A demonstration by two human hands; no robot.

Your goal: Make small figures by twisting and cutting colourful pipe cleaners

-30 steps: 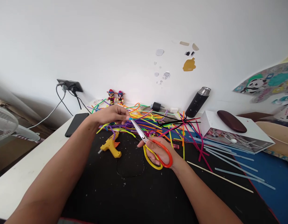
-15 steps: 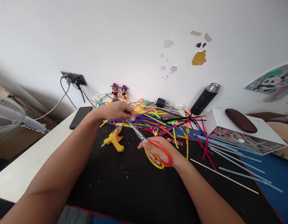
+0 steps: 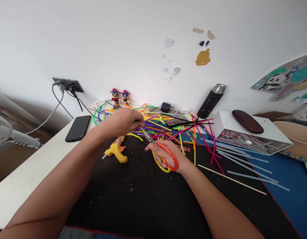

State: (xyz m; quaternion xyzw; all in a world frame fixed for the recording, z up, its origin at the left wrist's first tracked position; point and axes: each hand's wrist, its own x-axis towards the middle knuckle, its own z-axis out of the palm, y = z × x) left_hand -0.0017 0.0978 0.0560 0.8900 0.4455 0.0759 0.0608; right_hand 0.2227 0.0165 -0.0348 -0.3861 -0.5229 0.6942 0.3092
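So the right hand (image 3: 163, 154) has a pair of scissors (image 3: 150, 139), right around the middle of the frame. Its fingers are wrapped through the handles, one red loop (image 3: 175, 162) and one yellow loop (image 3: 160, 166), and the blades angle toward the upper left. They look closed or close to it, but honestly I can't say for sure.

The left hand (image 3: 125, 120) is just left of center, palm down, thumb and fingers pinched together right at the scissor tips. Can't tell what's between those fingertips, the hand itself hides it.

Behind both hands there's a messy heap of colorful pipe cleaners (image 3: 157, 127) stretching across the middle of the frame. A yellow glue gun (image 3: 116, 152) lies on the black mat (image 3: 143, 209), below the left wrist. Two little dolls (image 3: 115, 97) stand against the wall, a bit above that hand, and a phone (image 3: 78, 128) sits on the white desk (image 3: 41, 172) over on the left.

Right side: a black flask (image 3: 210, 101) leaning back, a white box (image 3: 273, 133) with a dark red case (image 3: 247, 121) on top, some clear sticks (image 3: 258, 181) and one thin wooden stick (image 3: 232, 179).
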